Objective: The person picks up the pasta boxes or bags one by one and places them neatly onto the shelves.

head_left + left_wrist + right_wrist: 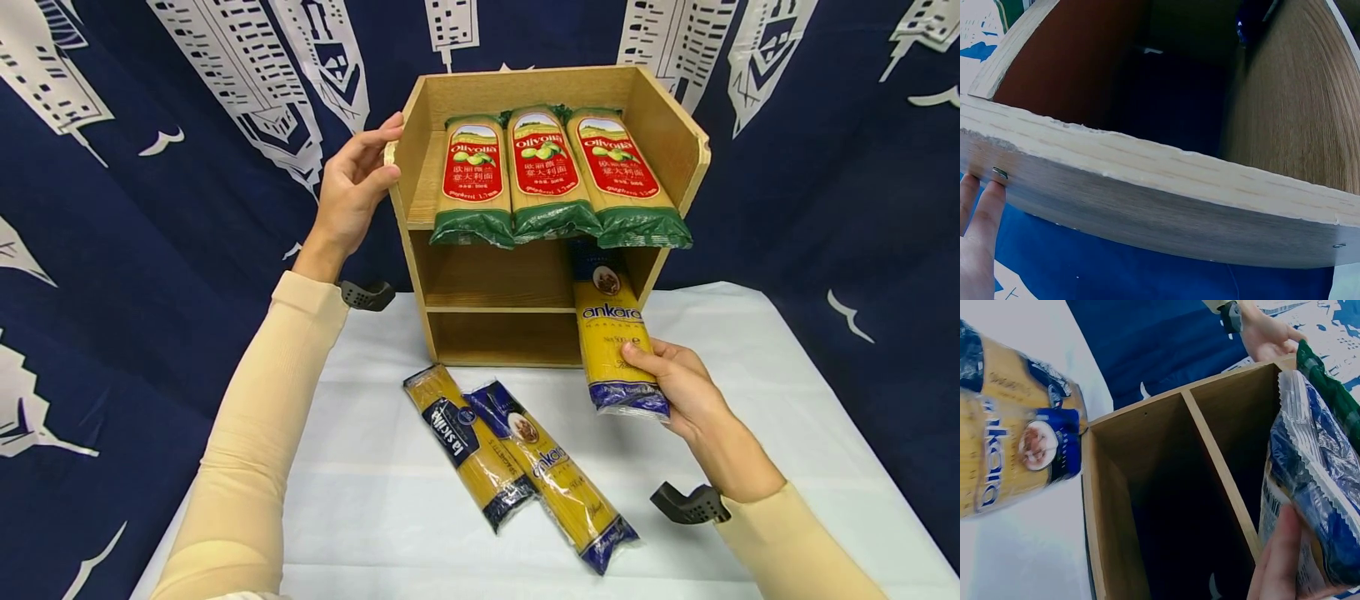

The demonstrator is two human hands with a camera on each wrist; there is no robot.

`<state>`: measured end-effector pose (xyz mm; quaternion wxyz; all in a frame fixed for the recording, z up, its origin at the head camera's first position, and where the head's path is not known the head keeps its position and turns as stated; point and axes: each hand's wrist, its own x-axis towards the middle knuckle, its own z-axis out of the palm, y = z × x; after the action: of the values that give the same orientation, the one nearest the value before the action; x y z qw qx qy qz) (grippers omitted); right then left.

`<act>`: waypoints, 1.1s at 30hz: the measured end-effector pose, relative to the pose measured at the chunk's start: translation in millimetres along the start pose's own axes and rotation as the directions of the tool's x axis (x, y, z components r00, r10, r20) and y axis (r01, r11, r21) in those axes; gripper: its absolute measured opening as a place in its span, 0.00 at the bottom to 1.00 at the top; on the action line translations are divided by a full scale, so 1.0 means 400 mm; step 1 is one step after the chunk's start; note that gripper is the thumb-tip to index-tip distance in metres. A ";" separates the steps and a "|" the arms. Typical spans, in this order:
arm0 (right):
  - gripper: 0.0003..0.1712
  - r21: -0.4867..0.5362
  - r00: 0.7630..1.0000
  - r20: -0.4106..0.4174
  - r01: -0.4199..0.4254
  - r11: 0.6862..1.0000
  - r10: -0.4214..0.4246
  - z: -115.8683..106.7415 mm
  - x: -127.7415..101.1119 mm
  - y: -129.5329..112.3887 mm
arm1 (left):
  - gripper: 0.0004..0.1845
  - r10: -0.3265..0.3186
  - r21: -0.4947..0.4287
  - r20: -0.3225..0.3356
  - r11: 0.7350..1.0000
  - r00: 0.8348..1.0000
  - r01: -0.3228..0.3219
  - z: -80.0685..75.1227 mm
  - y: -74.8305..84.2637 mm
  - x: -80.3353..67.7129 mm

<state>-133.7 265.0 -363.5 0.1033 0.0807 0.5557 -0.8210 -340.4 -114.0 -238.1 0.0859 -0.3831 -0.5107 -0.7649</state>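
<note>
1. Yellow and blue, the ankara pack [609, 333] is tilted: its far end is in the middle compartment [498, 275], at the right side, and its near end projects outside, lower.
2. My right grip [690, 392] pinches this near end, with the thumb on the printed face.
3. I judge that the step in hand is the insertion of this pack into the wooden shelf [663, 154].
4. For the next move, I should raise the near end until the pack is level, push it inward along the right wall, and only then release.
5. My left grip [356, 187] has its fingers rather straight, touching the outside of the left wall; probably this steadies the shelf.
6. Above, three green-ended packs [546, 167] overhang their board, so I must lift with care.
7. On the tabletop [360, 483], a second ankara pack [558, 475] touches a dark-labelled pack [468, 446]; perhaps their turn comes later.
</note>
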 end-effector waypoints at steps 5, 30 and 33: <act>0.46 0.027 0.989 0.050 0.137 0.990 -0.139 0.000 -0.040 0.028 | 0.32 0.008 0.005 -0.004 1.000 1.000 -0.008 0.005 0.002 0.002; 0.33 -0.509 0.910 0.034 0.371 0.777 -0.412 0.000 -0.082 0.097 | 0.18 0.011 0.039 -0.009 0.999 1.000 -0.011 0.011 0.003 -0.005; 0.31 -0.521 0.908 0.019 0.367 0.771 -0.419 0.007 -0.069 0.086 | 0.18 0.026 0.054 -0.003 0.998 1.000 -0.026 0.011 0.003 -0.006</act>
<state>-98.2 252.2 -386.3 -0.0802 -0.0274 0.7626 -0.6413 -336.1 -111.3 -238.1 0.1069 -0.3860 -0.5260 -0.7503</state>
